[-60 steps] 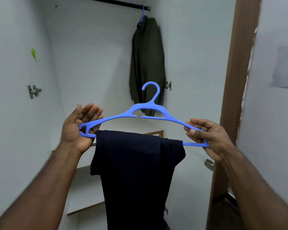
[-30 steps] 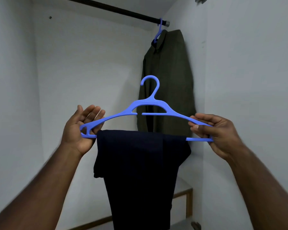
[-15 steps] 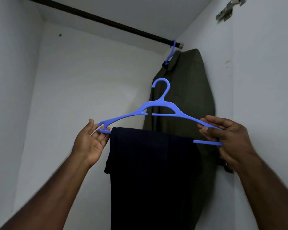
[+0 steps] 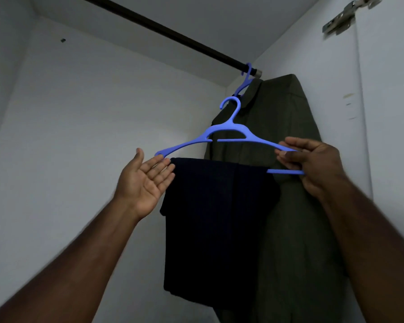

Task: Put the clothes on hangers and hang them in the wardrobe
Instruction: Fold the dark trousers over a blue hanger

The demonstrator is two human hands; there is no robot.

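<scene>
While right hand (image 4: pixel 313 164) grips blue plastic hanger (image 4: pixel 229 134) | left hand (image 4: pixel 145 180) released, flat | folded dark trousers (image 4: pixel 215 217) draped beneath grip | black rod (image 4: pixel 173 33) above: hooking remains

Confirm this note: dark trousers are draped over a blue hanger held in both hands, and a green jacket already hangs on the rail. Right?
Not quite. In the head view only the right hand grips the hanger; the left hand is open beside it. The trousers, jacket and rail are as noted.

A metal door hinge (image 4: pixel 343 18) sits at the top right on the white side panel (image 4: pixel 387 94) (which bears a few faint marks); a small dark fitting (image 4: pixel 63 40) dots the back wall (image 4: pixel 98 117).
</scene>
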